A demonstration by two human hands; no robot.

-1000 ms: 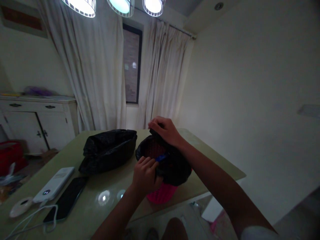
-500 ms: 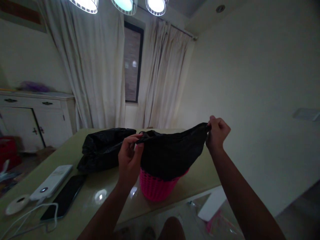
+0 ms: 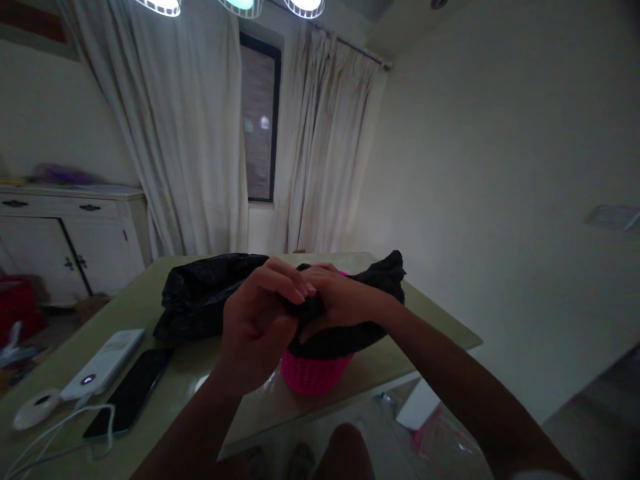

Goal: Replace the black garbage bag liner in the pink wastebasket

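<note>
A pink perforated plastic basket (image 3: 316, 375) stands near the front edge of the table, with a black plastic bag (image 3: 345, 339) draped over its rim. My left hand (image 3: 263, 320) pinches a gathered bit of the bag at the basket's left side. Right beside it, my right hand (image 3: 340, 300) reaches across the basket's top and grips the same gathered plastic, its fingertips partly hidden. The bag's far right part sticks up loose in a crumpled peak. Both hands cover most of the basket's opening.
Another crumpled black bag (image 3: 200, 300) lies to the left on the table (image 3: 165, 400). Nearer me are a white power bank (image 3: 105, 363), a dark phone (image 3: 129, 393), a white cable (image 3: 60, 430) and a round white object (image 3: 37, 408). A wall rises at the right.
My right hand has let go of the bag's right end and crossed left to my left hand. The bag's raised, stretched edge has dropped and bunched around the basket.
</note>
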